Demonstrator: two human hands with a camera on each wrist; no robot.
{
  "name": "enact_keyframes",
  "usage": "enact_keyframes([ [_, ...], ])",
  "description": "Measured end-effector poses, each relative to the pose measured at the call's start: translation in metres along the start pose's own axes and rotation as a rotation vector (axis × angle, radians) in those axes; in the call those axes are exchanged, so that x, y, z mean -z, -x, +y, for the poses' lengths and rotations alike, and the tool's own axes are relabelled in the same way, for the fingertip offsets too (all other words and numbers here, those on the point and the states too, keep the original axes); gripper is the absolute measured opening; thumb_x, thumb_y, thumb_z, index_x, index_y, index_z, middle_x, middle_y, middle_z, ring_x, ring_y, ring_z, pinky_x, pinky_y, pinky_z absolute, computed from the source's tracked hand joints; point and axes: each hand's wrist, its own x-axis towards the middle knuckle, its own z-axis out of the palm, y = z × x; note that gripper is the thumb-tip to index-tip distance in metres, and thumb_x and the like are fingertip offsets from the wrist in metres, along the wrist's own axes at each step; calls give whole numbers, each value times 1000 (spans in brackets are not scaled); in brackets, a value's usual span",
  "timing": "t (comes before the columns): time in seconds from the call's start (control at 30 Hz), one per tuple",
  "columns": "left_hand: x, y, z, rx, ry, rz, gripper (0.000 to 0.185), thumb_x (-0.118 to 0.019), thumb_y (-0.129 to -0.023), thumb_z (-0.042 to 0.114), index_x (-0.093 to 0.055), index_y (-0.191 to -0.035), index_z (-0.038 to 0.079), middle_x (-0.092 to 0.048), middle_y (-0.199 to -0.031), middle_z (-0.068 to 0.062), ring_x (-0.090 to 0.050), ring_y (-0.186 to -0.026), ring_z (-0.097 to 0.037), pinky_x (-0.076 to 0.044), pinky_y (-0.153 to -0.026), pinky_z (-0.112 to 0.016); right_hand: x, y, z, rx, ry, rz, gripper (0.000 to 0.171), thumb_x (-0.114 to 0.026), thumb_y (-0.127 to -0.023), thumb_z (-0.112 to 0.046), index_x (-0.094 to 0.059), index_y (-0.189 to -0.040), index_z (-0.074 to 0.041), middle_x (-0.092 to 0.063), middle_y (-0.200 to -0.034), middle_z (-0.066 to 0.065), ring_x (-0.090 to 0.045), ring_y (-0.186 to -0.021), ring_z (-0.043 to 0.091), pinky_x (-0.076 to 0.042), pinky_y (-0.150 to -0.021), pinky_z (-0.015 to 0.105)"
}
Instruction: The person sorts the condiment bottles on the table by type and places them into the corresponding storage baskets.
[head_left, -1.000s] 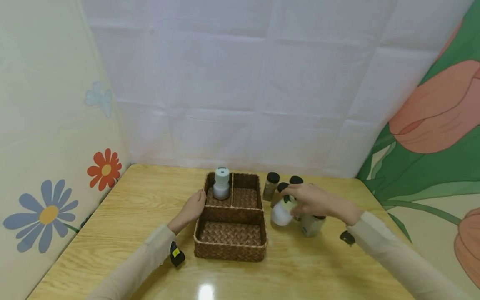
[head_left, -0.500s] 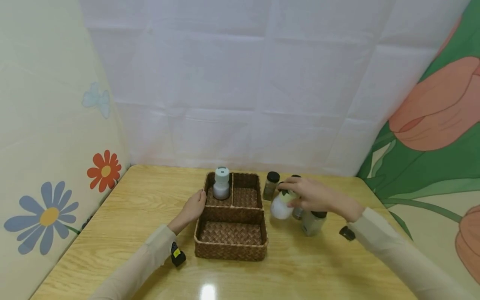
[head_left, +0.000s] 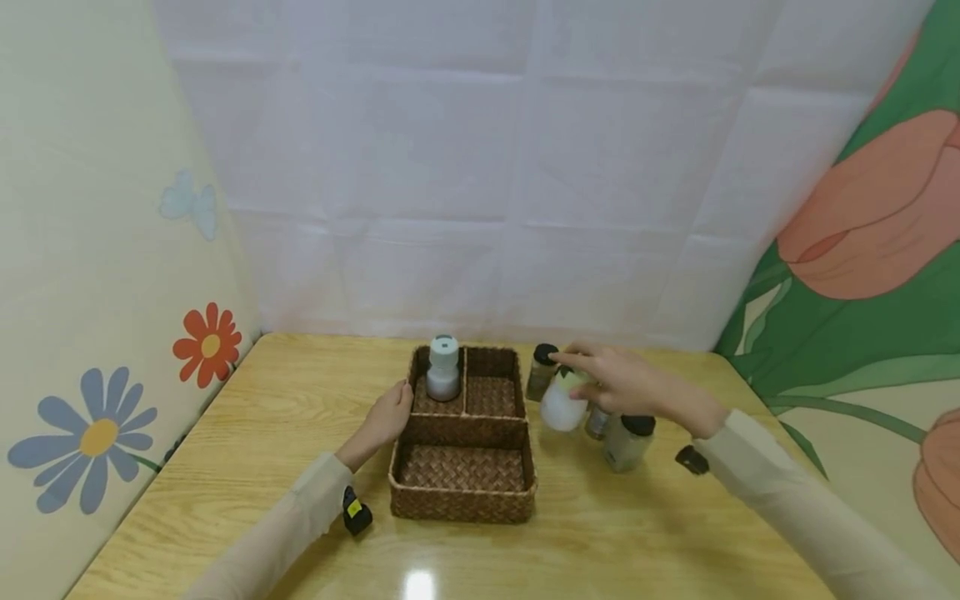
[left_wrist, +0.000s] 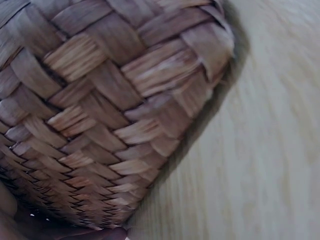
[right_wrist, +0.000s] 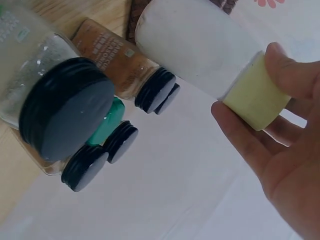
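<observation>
In the head view my left hand (head_left: 388,412) lies against the left wall of a brown woven basket (head_left: 461,504); I see no fingers inside it. The left wrist view shows the basket's wall close up, with bits of fingers at the lower left. My right hand (head_left: 622,379) pinches the yellow-green cap (right_wrist: 257,92) of a white bottle (head_left: 561,410) between thumb and fingers. That bottle is just right of the basket, among spice jars. A pale blue-capped bottle (head_left: 442,371) stands upright in the basket's back left compartment.
A black-lidded jar (head_left: 540,379) stands behind the white bottle, and a wider jar (head_left: 626,446) is at front right. The right wrist view shows a jar of orange-brown powder (right_wrist: 107,55). Black devices (head_left: 356,515) are strapped at the wrists. A white cloth (head_left: 412,167) hangs behind.
The right hand has moved slightly away from me with the white bottle in its fingers, and now covers some black lids seen earlier. The left hand and basket have not moved.
</observation>
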Motion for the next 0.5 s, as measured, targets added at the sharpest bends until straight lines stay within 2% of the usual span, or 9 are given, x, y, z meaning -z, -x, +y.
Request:
enact_keyframes([
  [0.07, 1, 3, 7, 38, 4, -3, 51, -23, -110, 18, -30, -146, -17, -34, -147, -38, -32, -136, -51, -30, -110, -61, 2, -1, -1, -10, -19, 19, 60, -72, -91, -14, -48, -143, 4, -56, -130, 22, -63, -105, 30, -56, -87, 41],
  [0.23, 0, 3, 9, 58, -20, -3, 48, -24, -110, 13, -28, -146, -19, -32, -148, -38, -31, -137, -50, -30, -110, -60, 6, -5, -3, -31, -68, 48, 64, -73, -90, -15, -44, -142, 8, -51, -138, 27, -55, -120, 41, -46, -101, 52],
  [0.37, 0, 2, 7, 66, -12, -8, 49, -23, -110, 14, -25, -147, -19, -29, -150, -37, -28, -138, -50, -28, -112, -59, 8, -8, -4, -15, -72, 72, 55, -72, -91, -13, -49, -136, 6, -55, -133, 25, -57, -117, 41, -48, -98, 52],
  [0.5, 0, 2, 8, 60, -8, -5, 49, -24, -110, 14, -28, -147, -17, -32, -148, -37, -32, -137, -50, -31, -110, -60, 10, -12, -6, -8, -77, 81, 50, -71, -92, -14, -52, -135, 3, -57, -132, 22, -59, -115, 39, -50, -96, 51],
])
